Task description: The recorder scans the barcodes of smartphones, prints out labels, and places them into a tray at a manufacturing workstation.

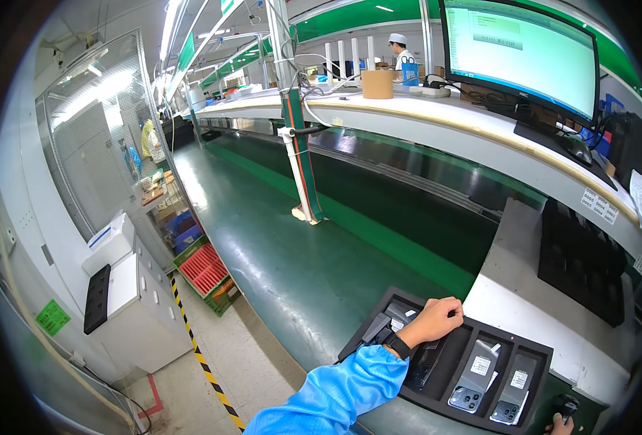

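In front of me lies a black compartmented tray (537, 345) with several phones in it. Two grey phones, one (478, 366) and another (517, 380) to its right, lie back up with white labels on them. My left hand (437, 320), in a blue sleeve with a dark wristband, is over the tray's left half, fingers curled closed. Whatever it may hold is hidden. Partly beneath it are a darker phone (424, 366) and more items at the tray's left end. At the lower right edge my right hand (560, 425) grips a black handheld scanner (566, 406), mostly cut off.
The tray stands on a long green work surface (263, 225) with a post (303, 174) rising from it. A raised shelf carries a monitor (520, 51) and a tape roll (377, 84). Black trays (582, 261) stand right; a green crate (206, 268) sits on the floor. A person (402, 54) is far off.
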A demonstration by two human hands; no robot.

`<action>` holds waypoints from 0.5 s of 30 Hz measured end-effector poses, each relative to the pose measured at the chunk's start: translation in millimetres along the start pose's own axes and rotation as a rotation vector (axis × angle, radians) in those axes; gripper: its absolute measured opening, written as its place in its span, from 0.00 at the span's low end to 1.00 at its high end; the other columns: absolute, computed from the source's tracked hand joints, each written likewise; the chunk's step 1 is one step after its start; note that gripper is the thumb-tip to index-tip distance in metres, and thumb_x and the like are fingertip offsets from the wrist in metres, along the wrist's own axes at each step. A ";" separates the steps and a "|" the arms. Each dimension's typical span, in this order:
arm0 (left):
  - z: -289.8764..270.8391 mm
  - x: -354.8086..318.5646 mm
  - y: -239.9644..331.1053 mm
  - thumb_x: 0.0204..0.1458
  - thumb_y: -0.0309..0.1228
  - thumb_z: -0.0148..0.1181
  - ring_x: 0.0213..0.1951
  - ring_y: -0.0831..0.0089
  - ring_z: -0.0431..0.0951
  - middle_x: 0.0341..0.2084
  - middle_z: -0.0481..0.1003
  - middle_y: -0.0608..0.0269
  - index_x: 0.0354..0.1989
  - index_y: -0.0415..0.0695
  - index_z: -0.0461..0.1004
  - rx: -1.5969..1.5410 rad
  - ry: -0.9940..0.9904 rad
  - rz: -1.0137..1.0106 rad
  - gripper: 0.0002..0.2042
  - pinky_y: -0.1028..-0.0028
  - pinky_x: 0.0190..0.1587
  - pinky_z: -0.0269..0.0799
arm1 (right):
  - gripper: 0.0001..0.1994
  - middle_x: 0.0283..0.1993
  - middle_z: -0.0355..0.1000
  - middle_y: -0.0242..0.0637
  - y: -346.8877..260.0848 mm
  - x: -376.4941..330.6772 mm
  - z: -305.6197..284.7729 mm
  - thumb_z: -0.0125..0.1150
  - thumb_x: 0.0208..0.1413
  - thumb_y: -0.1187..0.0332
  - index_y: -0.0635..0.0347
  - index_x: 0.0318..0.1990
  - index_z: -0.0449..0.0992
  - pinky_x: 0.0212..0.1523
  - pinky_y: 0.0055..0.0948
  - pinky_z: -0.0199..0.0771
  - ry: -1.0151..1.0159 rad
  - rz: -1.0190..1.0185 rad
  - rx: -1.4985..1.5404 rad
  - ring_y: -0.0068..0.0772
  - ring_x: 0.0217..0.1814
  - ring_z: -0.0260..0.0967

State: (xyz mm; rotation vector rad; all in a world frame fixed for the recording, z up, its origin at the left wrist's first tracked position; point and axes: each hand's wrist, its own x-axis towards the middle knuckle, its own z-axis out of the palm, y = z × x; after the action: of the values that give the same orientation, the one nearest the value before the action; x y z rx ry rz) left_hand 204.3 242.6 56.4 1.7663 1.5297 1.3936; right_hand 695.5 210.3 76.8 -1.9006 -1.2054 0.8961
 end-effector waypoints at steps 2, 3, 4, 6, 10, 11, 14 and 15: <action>1.6 1.1 -6.0 0.50 0.27 0.59 0.38 0.54 0.80 0.31 0.78 0.52 0.29 0.36 0.72 -0.020 0.008 0.007 0.06 0.65 0.44 0.73 | 0.17 0.27 0.75 0.33 -0.4 3.4 2.5 0.64 0.61 0.59 0.68 0.44 0.78 0.21 0.21 0.66 -0.016 0.030 -0.022 0.21 0.22 0.67; 2.2 1.7 -8.2 0.50 0.27 0.59 0.38 0.54 0.80 0.31 0.78 0.52 0.29 0.36 0.72 -0.020 0.004 -0.003 0.06 0.65 0.44 0.73 | 0.18 0.28 0.75 0.33 -3.1 3.2 4.6 0.64 0.61 0.59 0.69 0.45 0.78 0.21 0.21 0.67 -0.022 0.020 -0.031 0.21 0.22 0.67; 0.6 1.2 -4.3 0.49 0.26 0.59 0.38 0.54 0.79 0.31 0.78 0.52 0.28 0.37 0.70 -0.051 0.006 -0.029 0.06 0.65 0.44 0.73 | 0.18 0.28 0.75 0.33 -4.0 -0.2 4.4 0.64 0.61 0.59 0.69 0.45 0.78 0.22 0.21 0.67 -0.022 0.002 -0.034 0.21 0.22 0.67; -0.8 -0.2 -2.4 0.49 0.26 0.59 0.38 0.55 0.79 0.31 0.78 0.52 0.26 0.37 0.68 -0.081 0.005 -0.060 0.07 0.65 0.44 0.73 | 0.18 0.28 0.75 0.33 -0.9 0.4 3.9 0.64 0.61 0.59 0.69 0.45 0.78 0.22 0.21 0.67 -0.024 0.006 -0.027 0.21 0.22 0.67; 0.0 1.2 -2.2 0.47 0.25 0.60 0.39 0.56 0.78 0.31 0.76 0.51 0.25 0.38 0.65 -0.065 0.022 -0.032 0.09 0.65 0.43 0.73 | 0.17 0.28 0.75 0.32 -13.0 -10.2 6.4 0.63 0.62 0.59 0.69 0.45 0.78 0.22 0.20 0.67 0.004 0.008 0.024 0.21 0.22 0.67; 0.2 1.9 -1.6 0.47 0.26 0.61 0.39 0.56 0.78 0.31 0.76 0.51 0.25 0.39 0.64 -0.048 0.025 -0.029 0.09 0.65 0.43 0.73 | 0.17 0.28 0.75 0.32 -14.2 -10.6 6.2 0.63 0.62 0.59 0.69 0.45 0.78 0.22 0.20 0.67 0.009 0.014 0.026 0.21 0.22 0.67; 1.0 1.6 -3.2 0.46 0.26 0.61 0.39 0.57 0.78 0.32 0.76 0.51 0.25 0.39 0.64 -0.048 0.026 -0.019 0.10 0.65 0.43 0.73 | 0.17 0.28 0.75 0.32 -12.9 -9.1 5.6 0.63 0.62 0.60 0.69 0.45 0.78 0.21 0.20 0.66 0.018 0.006 0.047 0.20 0.22 0.67; -0.2 0.1 -4.4 0.45 0.25 0.62 0.39 0.57 0.78 0.32 0.76 0.51 0.25 0.39 0.64 -0.038 0.038 -0.014 0.10 0.65 0.43 0.72 | 0.17 0.28 0.75 0.32 -11.0 -5.3 6.5 0.62 0.62 0.60 0.69 0.45 0.78 0.21 0.20 0.66 0.005 0.014 0.032 0.20 0.21 0.67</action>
State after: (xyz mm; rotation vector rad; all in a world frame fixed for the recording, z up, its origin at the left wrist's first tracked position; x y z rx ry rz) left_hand 201.9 243.9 52.9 1.7125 1.5222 1.4478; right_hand 683.5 210.2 83.7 -1.8868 -1.1699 0.9121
